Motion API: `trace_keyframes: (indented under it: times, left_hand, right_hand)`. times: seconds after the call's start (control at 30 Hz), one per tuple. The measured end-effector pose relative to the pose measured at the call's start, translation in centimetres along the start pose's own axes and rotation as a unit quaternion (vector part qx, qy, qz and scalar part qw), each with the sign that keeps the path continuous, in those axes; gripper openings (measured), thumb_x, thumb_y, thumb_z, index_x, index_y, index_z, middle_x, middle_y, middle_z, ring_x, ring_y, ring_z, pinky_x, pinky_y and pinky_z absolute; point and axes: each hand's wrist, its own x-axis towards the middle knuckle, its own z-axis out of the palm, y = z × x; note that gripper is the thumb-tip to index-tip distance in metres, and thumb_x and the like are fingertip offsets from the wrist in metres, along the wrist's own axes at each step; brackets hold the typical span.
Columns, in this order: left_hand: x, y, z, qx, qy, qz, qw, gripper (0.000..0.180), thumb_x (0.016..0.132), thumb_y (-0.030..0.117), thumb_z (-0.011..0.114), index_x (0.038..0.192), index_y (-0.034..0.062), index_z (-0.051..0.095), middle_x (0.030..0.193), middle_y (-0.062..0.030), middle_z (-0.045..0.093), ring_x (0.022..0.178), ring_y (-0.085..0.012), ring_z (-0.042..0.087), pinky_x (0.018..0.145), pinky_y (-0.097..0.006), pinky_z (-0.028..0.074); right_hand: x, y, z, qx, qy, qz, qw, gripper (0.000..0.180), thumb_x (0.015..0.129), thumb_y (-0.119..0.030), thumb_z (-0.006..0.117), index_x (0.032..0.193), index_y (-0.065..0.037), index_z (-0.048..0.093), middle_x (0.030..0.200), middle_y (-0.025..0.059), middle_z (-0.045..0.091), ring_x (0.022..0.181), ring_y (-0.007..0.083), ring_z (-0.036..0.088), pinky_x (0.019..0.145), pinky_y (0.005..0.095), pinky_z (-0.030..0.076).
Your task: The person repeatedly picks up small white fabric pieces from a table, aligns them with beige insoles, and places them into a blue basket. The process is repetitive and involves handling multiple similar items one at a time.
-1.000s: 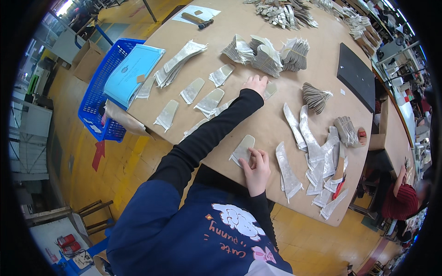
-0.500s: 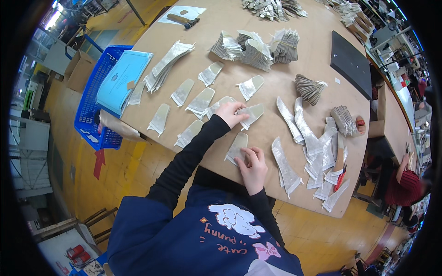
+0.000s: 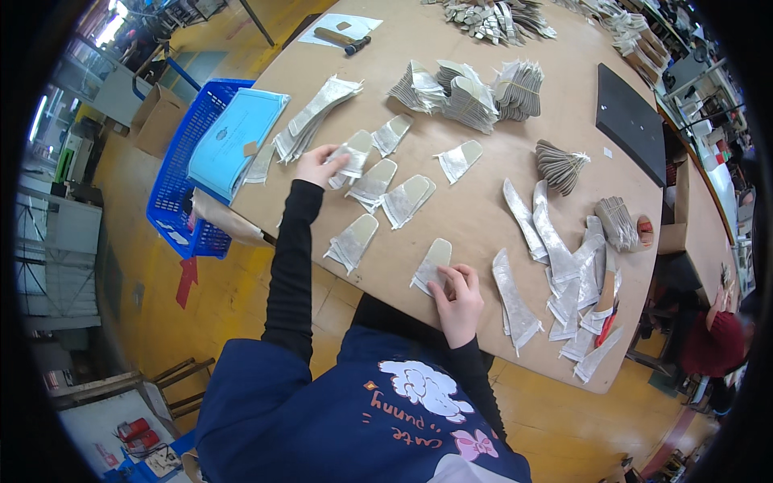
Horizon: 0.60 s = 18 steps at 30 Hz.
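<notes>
My left hand (image 3: 319, 167) pinches a pale tongue-shaped fabric piece (image 3: 355, 150) with frayed edges, over another similar piece that it partly hides. Beside it on the table lie more such pieces: one near the middle (image 3: 373, 183), two overlapping ones (image 3: 407, 201) and one closer to me (image 3: 352, 241). My right hand (image 3: 457, 302) has its fingers loosely curled, thumb and forefinger apart, at the right edge of a flat-lying piece (image 3: 431, 264). To its right are long curved silvery strips (image 3: 515, 299).
Bundled stacks of pieces (image 3: 469, 101) stand farther back, near a hammer (image 3: 345, 39). A blue basket (image 3: 165, 193) holding a light-blue folder (image 3: 237, 137) is left of the table. At right lie a black board (image 3: 630, 121), a tape roll (image 3: 645, 232) and a red-handled tool (image 3: 609, 324).
My left hand has moved left, away from the middle pieces. One middle piece now overlaps its neighbour, and the leftmost piece has left its spot. My right hand has stayed by its piece.
</notes>
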Motion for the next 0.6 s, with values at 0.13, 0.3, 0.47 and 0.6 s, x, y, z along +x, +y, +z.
trace_keyframes:
  times: [0.13,0.3,0.47,0.6]
  left_hand:
    - [1.5,-2.4,-3.2,0.068,-0.032,0.000,0.997,0.039,0.084,0.028,0.078,0.112,0.0013,0.071,0.091,-0.0074,0.073,0.084,-0.0117,0.066,0.077,-0.027,0.051]
    - [2.3,-3.0,-2.9,0.226,-0.019,-0.001,0.974,0.040,0.076,0.025,0.082,0.108,0.0028,0.071,0.096,-0.0101,0.073,0.088,-0.0205,0.069,0.083,-0.032,0.053]
    - [1.8,-2.7,-2.2,0.333,0.084,0.111,0.933,0.040,0.073,0.024,0.084,0.107,0.0082,0.071,0.101,-0.0076,0.067,0.092,-0.0210,0.066,0.082,-0.033,0.054]
    - [1.1,-3.9,-4.9,0.317,0.217,0.131,0.914,0.039,0.074,0.020,0.082,0.108,0.0096,0.069,0.104,-0.0073,0.065,0.096,-0.0254,0.064,0.085,-0.036,0.052]
  right_hand:
    - [0.0,-0.1,0.0,0.005,-0.004,0.004,1.000,0.028,0.078,-0.015,0.081,0.103,-0.009,0.070,0.106,0.0047,0.061,0.070,0.0176,0.063,0.061,0.0307,0.052]
    - [0.1,-0.2,-0.1,-0.006,0.001,-0.007,1.000,0.028,0.078,-0.014,0.081,0.102,-0.008,0.070,0.104,0.0044,0.061,0.065,0.0161,0.060,0.060,0.0304,0.051]
    - [0.0,-0.3,0.0,-0.006,0.002,-0.011,1.000,0.027,0.078,-0.013,0.081,0.102,-0.008,0.070,0.104,0.0042,0.061,0.063,0.0153,0.059,0.060,0.0298,0.050]
    - [0.1,-0.4,-0.2,-0.006,-0.009,0.002,1.000,0.031,0.078,-0.013,0.080,0.106,-0.008,0.069,0.104,0.0043,0.061,0.062,0.0151,0.059,0.060,0.0292,0.050]
